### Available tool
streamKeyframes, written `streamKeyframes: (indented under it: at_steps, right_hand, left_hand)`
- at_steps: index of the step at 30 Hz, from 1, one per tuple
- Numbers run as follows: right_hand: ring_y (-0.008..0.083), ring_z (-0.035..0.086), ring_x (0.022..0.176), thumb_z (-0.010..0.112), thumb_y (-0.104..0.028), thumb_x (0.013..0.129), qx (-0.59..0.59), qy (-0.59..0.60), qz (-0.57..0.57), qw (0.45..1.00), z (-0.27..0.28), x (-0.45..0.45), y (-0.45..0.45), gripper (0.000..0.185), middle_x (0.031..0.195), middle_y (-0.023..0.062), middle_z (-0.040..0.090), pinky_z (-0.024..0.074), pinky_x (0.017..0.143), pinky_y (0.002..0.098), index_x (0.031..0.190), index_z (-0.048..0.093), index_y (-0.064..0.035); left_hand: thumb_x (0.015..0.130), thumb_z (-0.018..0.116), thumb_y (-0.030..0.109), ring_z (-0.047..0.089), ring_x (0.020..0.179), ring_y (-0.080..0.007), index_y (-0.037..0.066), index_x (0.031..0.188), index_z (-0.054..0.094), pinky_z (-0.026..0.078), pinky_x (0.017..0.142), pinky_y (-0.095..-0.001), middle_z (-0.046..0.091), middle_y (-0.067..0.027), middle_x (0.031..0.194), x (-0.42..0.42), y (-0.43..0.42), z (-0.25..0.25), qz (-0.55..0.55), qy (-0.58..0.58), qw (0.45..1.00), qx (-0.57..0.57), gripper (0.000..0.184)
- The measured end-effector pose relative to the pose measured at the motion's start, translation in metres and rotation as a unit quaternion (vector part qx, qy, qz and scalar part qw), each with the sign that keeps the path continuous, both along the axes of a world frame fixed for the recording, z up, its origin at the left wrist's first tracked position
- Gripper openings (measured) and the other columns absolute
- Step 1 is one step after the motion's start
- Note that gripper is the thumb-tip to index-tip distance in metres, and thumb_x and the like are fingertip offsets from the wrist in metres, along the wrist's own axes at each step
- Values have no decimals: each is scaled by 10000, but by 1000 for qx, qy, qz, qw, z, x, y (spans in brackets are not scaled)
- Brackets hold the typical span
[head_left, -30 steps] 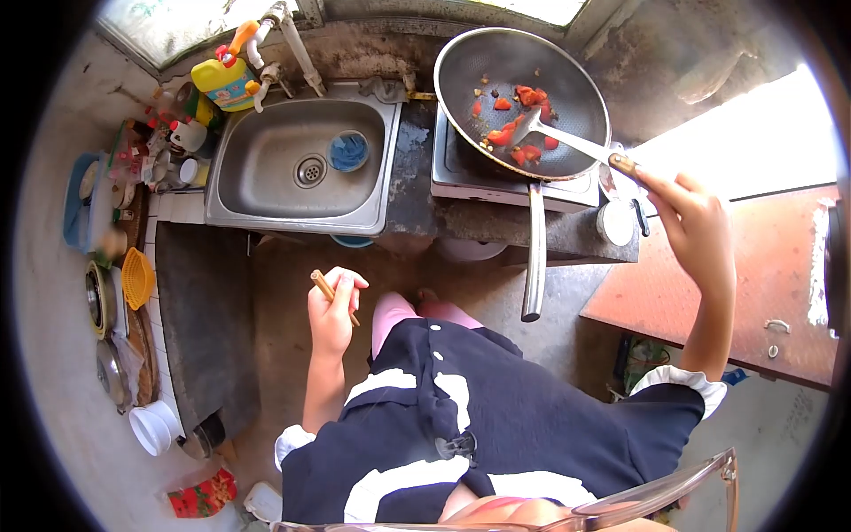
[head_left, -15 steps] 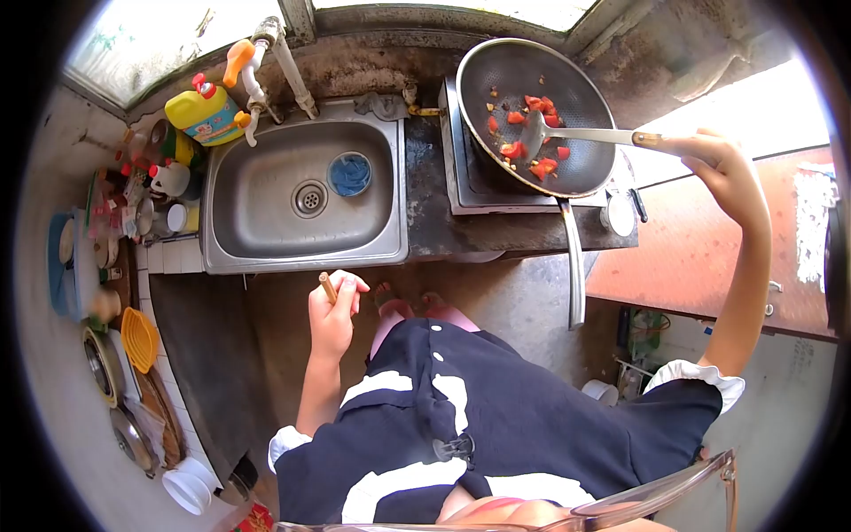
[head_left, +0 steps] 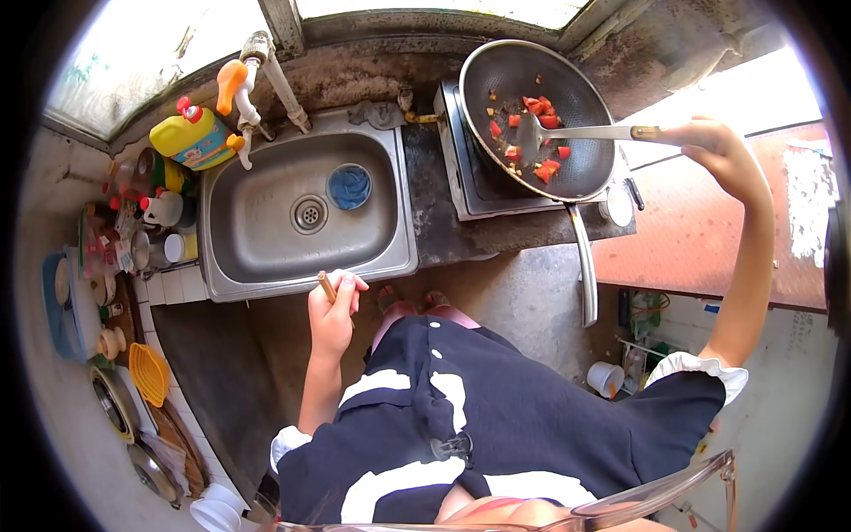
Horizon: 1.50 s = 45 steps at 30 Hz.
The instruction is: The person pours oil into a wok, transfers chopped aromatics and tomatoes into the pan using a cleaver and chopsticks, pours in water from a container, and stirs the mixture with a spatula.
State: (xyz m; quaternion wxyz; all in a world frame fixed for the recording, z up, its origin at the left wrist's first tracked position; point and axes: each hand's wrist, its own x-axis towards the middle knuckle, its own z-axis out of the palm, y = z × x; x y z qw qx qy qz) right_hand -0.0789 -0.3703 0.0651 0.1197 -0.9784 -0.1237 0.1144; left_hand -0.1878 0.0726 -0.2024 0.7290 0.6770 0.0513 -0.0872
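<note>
A dark wok (head_left: 581, 84) sits tilted on the gas stove (head_left: 456, 191), its metal handle pointing down toward the floor. Red tomato pieces (head_left: 548, 168) and small pale bits lie in it. My right hand (head_left: 731, 160) is closed on the wooden-ended handle of a metal spatula (head_left: 594, 133), whose blade rests among the tomato pieces. In front of my body, below the sink, my left hand (head_left: 332, 315) is closed around a thin brown wooden stick (head_left: 327, 285); its lower part is mostly hidden by the fingers.
Left of the stove is a steel sink (head_left: 257, 288) holding a round container with blue contents (head_left: 349, 187). A yellow bottle (head_left: 191, 137) stands by the taps. Jars, a yellow basket (head_left: 149, 374) and lids line the left side. A reddish board (head_left: 691, 230) lies at right.
The view has shifted, so the sink and left shelf sit lower. The spatula blade has moved within the wok and now lies flatter, and my right hand is further right. My left hand keeps the stick.
</note>
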Motion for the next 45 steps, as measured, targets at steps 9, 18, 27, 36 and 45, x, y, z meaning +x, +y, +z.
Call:
streamKeyframes:
  at_steps: [9,18,27,36,45]
  right_hand:
    - [199,601,926,651,-142,776,65,32,-41,997,-8,23,-35,292,990,89,663,462,856,320,1041,687,-27]
    - [162,590,866,625,-118,768,71,68,-57,994,-14,28,-49,287,942,79,659,483,763,290,1032,688,-25]
    - [190,617,903,636,-95,793,25,44,-65,997,-20,-6,-25,307,1025,121,682,477,837,322,1086,664,-8]
    - [287,563,586,686,-97,723,-183,-69,17,981,-27,-70,37,531,687,117,611,441,575,377,1224,605,-255]
    - [251,540,512,645,-165,804,-285,-208,21,935,-68,-97,12,442,579,74,514,430,500,368,1230,594,-272]
  left_hand:
    - [968,440,152,363,510,-29,-1,773,588,259,473,-194,432,32,565,9,-3,-4,-6,-13,1000,13,289]
    - [969,440,155,362,520,-28,0,782,586,259,481,-193,427,34,570,12,-11,-3,-5,-1,1000,5,284]
    - [949,462,113,387,528,-38,-20,754,592,298,494,-214,456,18,577,11,-29,0,-10,11,1000,-4,270]
    - [964,445,150,368,512,-29,-3,780,590,268,474,-196,436,32,570,2,-46,-4,-34,-14,999,11,280]
    - [961,445,150,369,508,-29,-8,779,594,269,473,-195,442,31,563,-16,-58,0,-42,-6,999,7,283]
